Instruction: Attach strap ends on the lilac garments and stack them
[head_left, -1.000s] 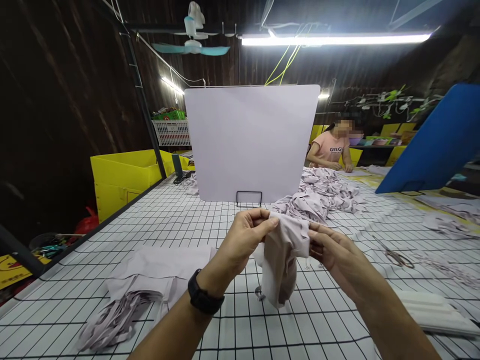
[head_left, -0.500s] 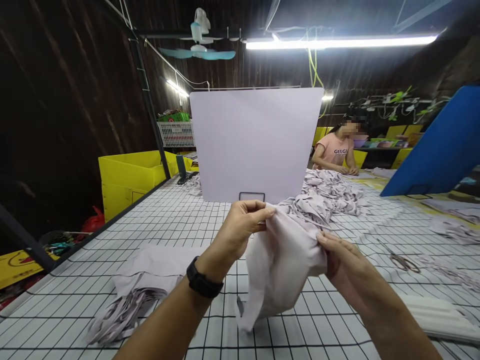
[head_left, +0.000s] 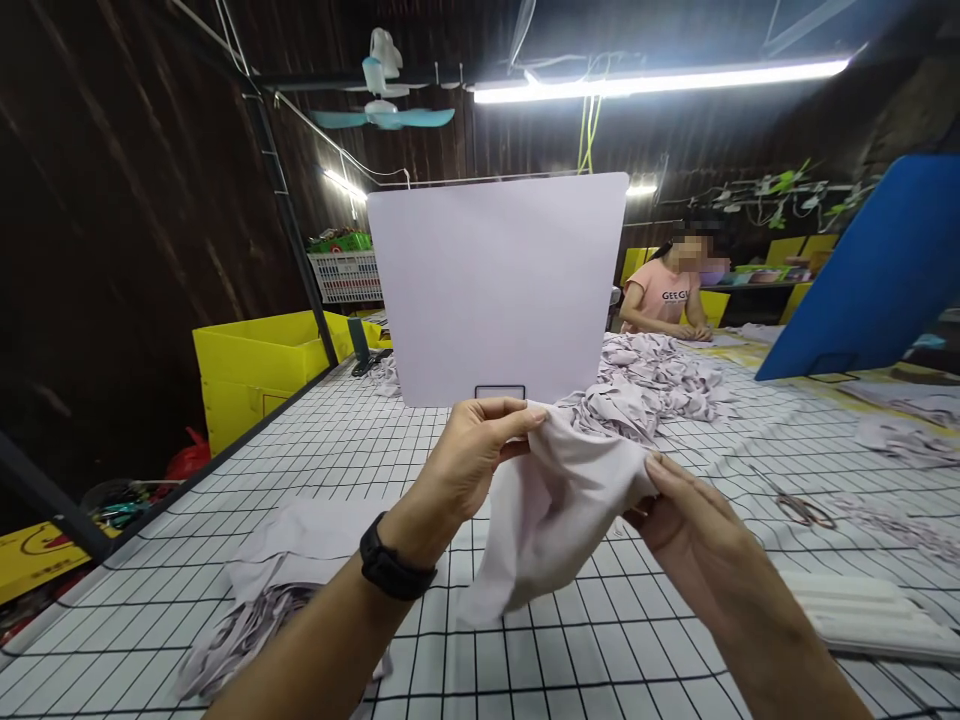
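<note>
A pale lilac-grey piece of fabric (head_left: 555, 510) hangs between my two hands above the gridded table. My left hand (head_left: 480, 450), with a black band at the wrist, pinches its upper left edge between thumb and fingers. At the right edge, my right hand (head_left: 690, 510) grips the cloth, thumb on top; its other fingers are partly hidden. The lower end of the fabric droops toward the left, clear of any pile. To the left of my left forearm lies a stack of similar fabric pieces (head_left: 277, 570), partly covered by that arm.
A white upright board (head_left: 499, 290) stands ahead, with a heap of crumpled fabric (head_left: 660, 385) beside it. Scissors (head_left: 799, 505) and a white block-like stack (head_left: 874, 610) lie right. A blue board (head_left: 862, 280) leans farther right. A person (head_left: 664, 295) sits across the table. Yellow bins (head_left: 262, 370) stand left.
My right hand has risen slightly, stretching the fabric's top edge between both hands. The hanging end has swung up and left. The camera view has shifted a little.
</note>
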